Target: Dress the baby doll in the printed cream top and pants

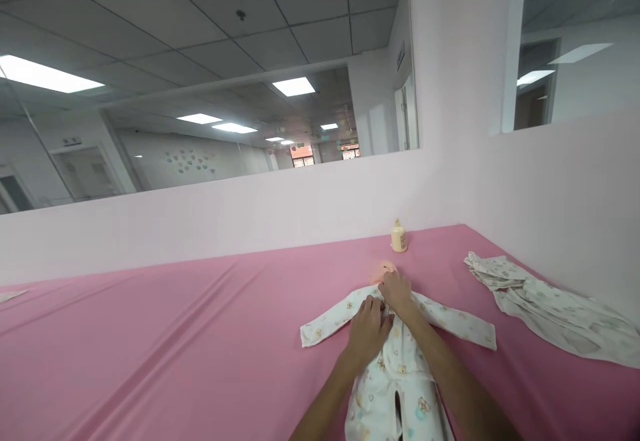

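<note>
A white baby romper point(400, 354) with a small coloured print lies on the pink cover, sleeves spread to both sides. At its neck shows a peach-coloured doll's head point(384, 270), partly hidden behind my right hand. My right hand point(397, 292) is closed at the collar, with the fingertips bent down onto the cloth. Just below and to the left, my left hand point(369, 327) rests on the chest of the romper, fingers curled into the fabric. What exactly the fingertips pinch is hard to see. A slit shows between the legs at the bottom edge of the view.
A pale yellow pump bottle point(399, 237) stands near the wall behind the doll. On the right lies a crumpled white printed cloth point(555, 307). The pink cover point(200, 334) has long creases. A white wall point(300, 207) with windows above borders the surface.
</note>
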Demonstrator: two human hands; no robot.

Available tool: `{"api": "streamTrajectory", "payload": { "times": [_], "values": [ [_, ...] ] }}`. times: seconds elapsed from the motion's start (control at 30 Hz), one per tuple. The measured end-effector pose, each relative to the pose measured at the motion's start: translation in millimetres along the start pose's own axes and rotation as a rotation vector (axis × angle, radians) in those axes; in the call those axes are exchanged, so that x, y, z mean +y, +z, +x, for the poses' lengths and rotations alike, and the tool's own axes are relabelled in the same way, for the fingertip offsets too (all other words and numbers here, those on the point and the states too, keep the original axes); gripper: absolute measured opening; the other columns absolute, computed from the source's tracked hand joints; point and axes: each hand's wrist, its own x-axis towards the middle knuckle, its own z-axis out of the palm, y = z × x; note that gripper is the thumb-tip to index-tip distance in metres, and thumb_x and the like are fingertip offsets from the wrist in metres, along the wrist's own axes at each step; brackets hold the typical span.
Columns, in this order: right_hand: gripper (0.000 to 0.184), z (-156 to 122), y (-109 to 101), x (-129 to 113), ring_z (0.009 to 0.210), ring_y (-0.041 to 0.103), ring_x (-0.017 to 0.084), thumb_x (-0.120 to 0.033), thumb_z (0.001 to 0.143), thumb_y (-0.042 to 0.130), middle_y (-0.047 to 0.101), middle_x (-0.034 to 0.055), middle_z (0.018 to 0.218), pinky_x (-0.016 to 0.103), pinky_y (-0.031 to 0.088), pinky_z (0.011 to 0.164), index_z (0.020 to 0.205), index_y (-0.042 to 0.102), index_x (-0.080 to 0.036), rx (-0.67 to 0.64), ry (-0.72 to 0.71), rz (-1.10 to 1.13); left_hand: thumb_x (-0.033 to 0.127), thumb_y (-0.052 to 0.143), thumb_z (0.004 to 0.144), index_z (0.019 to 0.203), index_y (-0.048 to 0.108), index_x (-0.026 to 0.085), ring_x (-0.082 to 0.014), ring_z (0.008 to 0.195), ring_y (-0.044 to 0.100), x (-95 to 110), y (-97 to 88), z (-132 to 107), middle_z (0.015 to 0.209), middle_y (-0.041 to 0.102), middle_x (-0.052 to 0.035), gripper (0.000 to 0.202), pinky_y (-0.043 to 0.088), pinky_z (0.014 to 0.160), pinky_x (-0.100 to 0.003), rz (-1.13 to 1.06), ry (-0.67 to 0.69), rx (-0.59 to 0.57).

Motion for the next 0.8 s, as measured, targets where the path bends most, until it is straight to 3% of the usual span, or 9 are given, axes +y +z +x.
{"api": "streamTrajectory", "payload": {
  "times": [0.17, 0.33, 0.47, 0.57, 0.7, 0.8],
  "values": [
    [0.028, 0, -14, 1, 0.086, 0.068, 0.024, -0.002, 0.079, 0.046, 0.069, 0.0185, 0.094, 0.03, 0.047, 0.07, 0.091, 0.069, -0.012, -0.084, 0.022, 0.01, 0.033, 0.045, 0.088, 0.089, 0.052, 0.019, -0.0224, 0.09, 0.057, 6, -17.6, 10, 0.101, 0.06, -0.0072, 0.015, 0.041, 0.073, -0.033, 0.021, -0.02, -0.098],
    [0.032, 0, -25, 1, 0.097, 0.066, 0.027, -0.001, 0.079, 0.046, 0.066, 0.0205, 0.107, 0.034, 0.047, 0.076, 0.101, 0.066, -0.01, -0.148, 0.043, 0.036, 0.03, 0.039, 0.087, 0.077, 0.055, 0.019, -0.0191, 0.077, 0.058, -3, -37.0, 43, 0.082, 0.064, -0.0039, 0.022, 0.038, 0.063, -0.028, -0.04, -0.072, -0.281],
    [0.028, 5, -33, 8, 0.099, 0.065, 0.027, -0.006, 0.082, 0.047, 0.067, 0.0196, 0.106, 0.032, 0.046, 0.077, 0.102, 0.066, -0.01, -0.196, 0.064, 0.085, 0.03, 0.041, 0.086, 0.098, 0.06, 0.018, -0.0212, 0.09, 0.059, -16, -27.3, 67, 0.1, 0.065, -0.0076, 0.025, 0.041, 0.073, -0.029, -0.022, -0.153, -0.157],
    [0.023, 11, -42, 15, 0.094, 0.066, 0.023, -0.015, 0.084, 0.049, 0.069, 0.0167, 0.1, 0.026, 0.044, 0.072, 0.098, 0.067, -0.012, -0.248, 0.058, 0.16, 0.028, 0.046, 0.083, 0.107, 0.06, 0.018, -0.0222, 0.1, 0.058, -24, -14.6, 79, 0.114, 0.061, -0.01, 0.03, 0.042, 0.082, -0.03, -0.055, -0.111, -0.14],
    [0.018, 19, -52, 23, 0.07, 0.064, 0.015, -0.024, 0.082, 0.05, 0.07, 0.0083, 0.078, 0.02, 0.038, 0.055, 0.083, 0.066, -0.015, -0.361, 0.011, 0.291, 0.024, 0.047, 0.08, 0.084, 0.062, 0.018, -0.0191, 0.09, 0.056, -31, -8.4, 91, 0.096, 0.062, -0.0062, 0.016, 0.042, 0.078, -0.028, -0.163, 0.043, -0.174],
    [0.018, 22, -54, 27, 0.059, 0.058, 0.012, -0.021, 0.079, 0.048, 0.067, 0.0048, 0.067, 0.019, 0.034, 0.049, 0.072, 0.063, -0.015, -0.428, -0.026, 0.357, 0.026, 0.049, 0.078, 0.073, 0.058, 0.017, -0.0161, 0.078, 0.052, -36, -8.0, 97, 0.082, 0.059, -0.0019, 0.013, 0.04, 0.072, -0.027, -0.286, 0.061, -0.185]
  ]
}}
